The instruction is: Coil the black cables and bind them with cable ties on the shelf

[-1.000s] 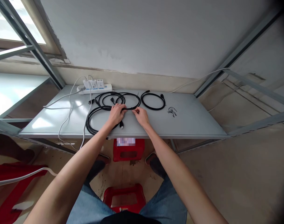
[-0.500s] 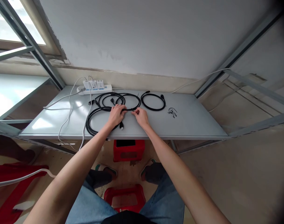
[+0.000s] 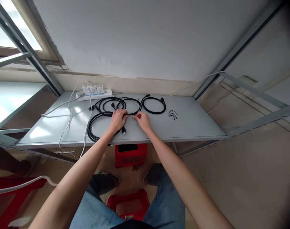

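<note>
A coiled black cable (image 3: 139, 102) lies on the grey shelf (image 3: 194, 127) between my hands. My left hand (image 3: 118, 121) is closed over the front left part of this coil, its thumb and fingers on the cable. My right hand (image 3: 143, 121) pinches at the front edge of the same coil, on what looks like a thin black twist tie, mostly hidden by the fingertips. More coiled black cables (image 3: 90, 128) with plugs lie left of and under my left hand. Another black cable coil (image 3: 153, 113) rests apart to the right, near several loose black twist ties (image 3: 172, 114).
A white power strip (image 3: 108, 93) with chargers stands at the back left, its white cords (image 3: 70, 111) running over the front edge. Metal posts (image 3: 40, 70) frame both shelf ends. Red stools (image 3: 130, 159) are below, and another person's limb (image 3: 9, 161) shows at lower left.
The view has shifted slightly. Both hands stay at the same coil, the right fingertips still pinched at its front edge with only small movement.
</note>
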`<control>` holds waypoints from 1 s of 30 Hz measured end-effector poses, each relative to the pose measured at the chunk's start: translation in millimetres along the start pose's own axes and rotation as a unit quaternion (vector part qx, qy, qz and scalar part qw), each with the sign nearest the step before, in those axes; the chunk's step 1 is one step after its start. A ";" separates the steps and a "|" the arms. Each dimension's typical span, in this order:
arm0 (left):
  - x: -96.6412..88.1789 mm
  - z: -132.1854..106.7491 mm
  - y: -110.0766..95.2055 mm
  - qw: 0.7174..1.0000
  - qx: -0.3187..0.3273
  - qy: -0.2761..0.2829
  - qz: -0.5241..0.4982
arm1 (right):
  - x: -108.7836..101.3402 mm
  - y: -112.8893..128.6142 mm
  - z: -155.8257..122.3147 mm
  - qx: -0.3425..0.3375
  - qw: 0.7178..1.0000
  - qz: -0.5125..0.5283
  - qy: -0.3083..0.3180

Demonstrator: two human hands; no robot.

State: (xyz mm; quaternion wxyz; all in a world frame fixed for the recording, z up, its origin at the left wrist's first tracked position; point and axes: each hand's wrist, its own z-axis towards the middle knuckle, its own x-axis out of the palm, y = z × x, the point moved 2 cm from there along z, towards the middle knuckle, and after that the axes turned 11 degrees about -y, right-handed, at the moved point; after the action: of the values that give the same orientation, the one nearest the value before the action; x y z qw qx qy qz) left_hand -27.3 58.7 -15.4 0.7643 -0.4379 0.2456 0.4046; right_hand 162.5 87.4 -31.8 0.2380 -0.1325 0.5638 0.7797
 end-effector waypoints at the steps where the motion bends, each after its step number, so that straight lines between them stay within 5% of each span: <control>1: -0.3 -0.1 -0.3 1.000 0.000 0.002 0.000 | -0.1 0.1 -0.2 0.001 1.000 0.004 0.002; 30: -1.2 -0.8 0.2 1.000 -0.011 0.004 0.007 | -6.9 3.9 -2.9 -0.011 0.999 -0.007 0.051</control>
State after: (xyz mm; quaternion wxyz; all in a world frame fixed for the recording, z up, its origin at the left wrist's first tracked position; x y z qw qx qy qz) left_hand -28.1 57.6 -15.0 0.7556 -0.4461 0.2471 0.4112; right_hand 166.2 82.2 -26.3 0.2131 -0.1791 0.5661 0.7760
